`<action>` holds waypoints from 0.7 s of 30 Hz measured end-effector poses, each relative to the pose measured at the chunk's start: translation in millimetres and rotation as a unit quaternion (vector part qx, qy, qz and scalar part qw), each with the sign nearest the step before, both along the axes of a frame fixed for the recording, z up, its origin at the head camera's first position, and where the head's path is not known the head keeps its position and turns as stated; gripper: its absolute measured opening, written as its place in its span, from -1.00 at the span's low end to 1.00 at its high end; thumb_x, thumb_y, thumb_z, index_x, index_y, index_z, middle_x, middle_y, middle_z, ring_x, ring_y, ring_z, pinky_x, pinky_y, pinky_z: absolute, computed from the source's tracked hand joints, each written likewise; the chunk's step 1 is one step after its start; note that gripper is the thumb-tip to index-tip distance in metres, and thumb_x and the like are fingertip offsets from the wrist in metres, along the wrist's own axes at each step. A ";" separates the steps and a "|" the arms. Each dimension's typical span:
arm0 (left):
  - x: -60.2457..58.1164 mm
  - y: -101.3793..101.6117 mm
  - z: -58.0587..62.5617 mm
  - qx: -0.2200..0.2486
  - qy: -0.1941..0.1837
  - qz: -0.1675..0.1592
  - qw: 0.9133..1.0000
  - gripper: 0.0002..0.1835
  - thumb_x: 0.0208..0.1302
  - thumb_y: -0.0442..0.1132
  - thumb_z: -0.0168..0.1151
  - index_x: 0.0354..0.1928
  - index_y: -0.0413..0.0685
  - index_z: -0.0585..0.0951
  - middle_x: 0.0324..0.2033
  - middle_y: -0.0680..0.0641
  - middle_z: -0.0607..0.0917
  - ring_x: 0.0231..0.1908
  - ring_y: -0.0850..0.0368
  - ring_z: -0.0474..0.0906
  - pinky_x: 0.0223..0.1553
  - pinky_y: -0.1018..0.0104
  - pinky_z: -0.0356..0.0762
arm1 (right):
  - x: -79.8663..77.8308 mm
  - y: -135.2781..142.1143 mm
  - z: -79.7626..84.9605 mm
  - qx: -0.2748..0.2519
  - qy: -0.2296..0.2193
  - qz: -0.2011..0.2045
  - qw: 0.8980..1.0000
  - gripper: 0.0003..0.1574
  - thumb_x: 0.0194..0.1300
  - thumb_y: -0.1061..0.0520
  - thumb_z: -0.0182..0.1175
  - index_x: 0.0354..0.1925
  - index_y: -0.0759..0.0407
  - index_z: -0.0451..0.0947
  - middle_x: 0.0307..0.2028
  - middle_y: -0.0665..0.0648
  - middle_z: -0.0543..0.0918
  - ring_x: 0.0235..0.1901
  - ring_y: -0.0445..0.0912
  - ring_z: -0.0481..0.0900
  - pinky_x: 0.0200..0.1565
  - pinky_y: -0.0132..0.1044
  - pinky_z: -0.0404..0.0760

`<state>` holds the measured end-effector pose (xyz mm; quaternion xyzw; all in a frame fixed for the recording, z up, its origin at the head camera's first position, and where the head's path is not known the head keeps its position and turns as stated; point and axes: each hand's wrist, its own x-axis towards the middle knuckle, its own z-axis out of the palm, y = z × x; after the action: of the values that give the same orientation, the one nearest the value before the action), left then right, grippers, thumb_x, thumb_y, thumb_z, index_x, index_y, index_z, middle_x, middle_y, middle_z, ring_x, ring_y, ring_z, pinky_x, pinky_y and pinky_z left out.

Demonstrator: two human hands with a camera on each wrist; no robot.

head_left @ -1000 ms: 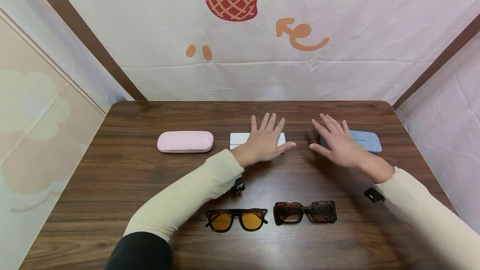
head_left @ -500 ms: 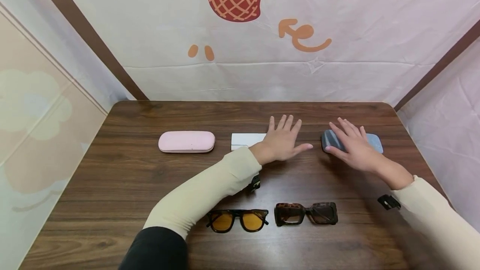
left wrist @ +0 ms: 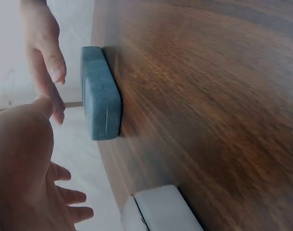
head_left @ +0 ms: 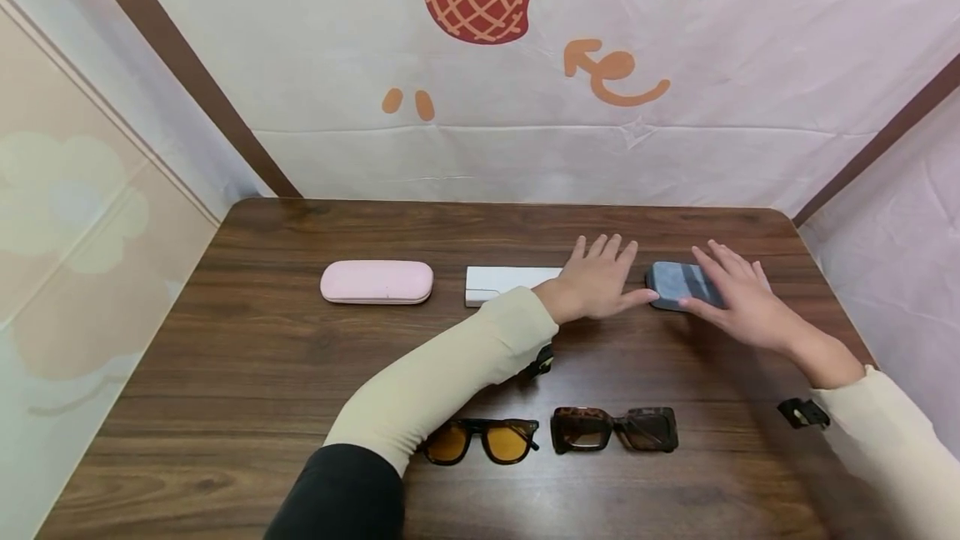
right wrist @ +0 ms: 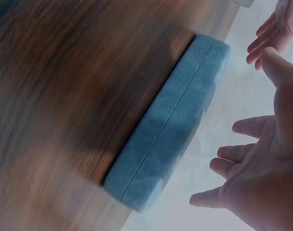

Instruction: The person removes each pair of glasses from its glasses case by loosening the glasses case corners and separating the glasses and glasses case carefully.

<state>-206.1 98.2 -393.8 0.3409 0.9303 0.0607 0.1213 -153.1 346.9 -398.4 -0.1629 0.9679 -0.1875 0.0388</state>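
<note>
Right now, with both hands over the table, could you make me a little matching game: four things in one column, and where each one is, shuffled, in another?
Things:
1. Pink case
2. White case
3. Blue case
4. Tortoiseshell sunglasses

Places:
A. Partly hidden by the right hand in the head view
B. Beside the yellow-lensed glasses
C. Left end of the row of cases
D. Middle of the row of cases

Pairs: 1-C, 2-D, 3-A, 4-B

Table (head_left: 225, 390), brown wood-grain: is extending beneath the left hand (head_left: 598, 280). Sheet (head_left: 517, 119), white, printed: is hanging beyond it. Panel (head_left: 82, 248), pale floral: is hanging well left of that hand.
</note>
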 end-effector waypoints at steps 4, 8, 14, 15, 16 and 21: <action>-1.3 10.5 2.4 -0.013 -0.004 -0.008 1.000 -0.09 0.49 0.44 -0.34 0.64 0.06 -0.10 0.61 -0.11 -0.01 0.58 -0.02 -0.12 0.53 -0.05 -0.17 | 1.4 7.0 0.2 -0.001 -0.009 -0.010 1.000 0.15 0.38 -0.15 0.32 0.56 0.39 -0.03 0.51 0.58 -0.06 0.47 0.50 -0.12 0.30 0.57 -0.26; -2.2 24.1 3.9 -0.023 -0.012 -0.015 1.000 -0.09 0.47 0.45 -0.36 0.65 0.09 -0.13 0.61 -0.07 -0.04 0.58 0.03 -0.14 0.54 0.02 -0.18 | 2.1 12.7 0.5 0.001 -0.015 -0.018 1.000 0.19 0.35 -0.15 0.35 0.56 0.41 -0.04 0.49 0.61 -0.05 0.46 0.51 -0.12 0.28 0.59 -0.23; -2.2 42.6 0.4 -0.019 -0.028 -0.022 0.999 -0.09 0.47 0.44 -0.31 0.65 0.12 -0.16 0.61 0.01 -0.05 0.58 0.12 -0.14 0.54 0.12 -0.15 | 0.2 23.8 -2.5 0.008 -0.026 -0.025 0.999 0.26 0.30 -0.17 0.40 0.56 0.41 -0.07 0.48 0.63 -0.04 0.44 0.54 -0.10 0.23 0.64 -0.18; -2.0 44.9 -1.1 -0.016 -0.033 -0.024 0.999 -0.09 0.48 0.43 -0.29 0.65 0.12 -0.17 0.61 0.02 -0.06 0.58 0.13 -0.15 0.53 0.14 -0.14 | 0.0 26.0 -3.3 0.008 -0.029 -0.026 0.999 0.27 0.28 -0.17 0.41 0.56 0.41 -0.07 0.47 0.63 -0.04 0.44 0.55 -0.10 0.22 0.64 -0.18; -1.8 47.0 -2.9 -0.014 -0.038 -0.025 0.999 -0.09 0.48 0.42 -0.27 0.65 0.12 -0.17 0.61 0.02 -0.06 0.58 0.15 -0.15 0.53 0.16 -0.13 | -0.2 28.3 -4.1 0.008 -0.032 -0.026 0.999 0.29 0.27 -0.17 0.42 0.56 0.41 -0.08 0.47 0.64 -0.04 0.43 0.55 -0.10 0.22 0.64 -0.18; -0.2 56.7 -9.3 -0.011 -0.067 -0.030 0.997 -0.05 0.46 0.37 -0.10 0.64 0.11 -0.20 0.62 0.06 -0.11 0.57 0.20 -0.18 0.51 0.27 -0.07 | -0.9 38.3 -9.2 0.011 -0.038 -0.021 0.999 0.35 0.19 -0.14 0.49 0.54 0.46 -0.07 0.43 0.69 -0.01 0.40 0.59 -0.06 0.26 0.57 -0.10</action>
<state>-206.3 154.9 -403.0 0.3622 0.9102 0.0691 0.1888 -154.0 385.2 -407.6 -0.1353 0.9708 -0.1841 0.0734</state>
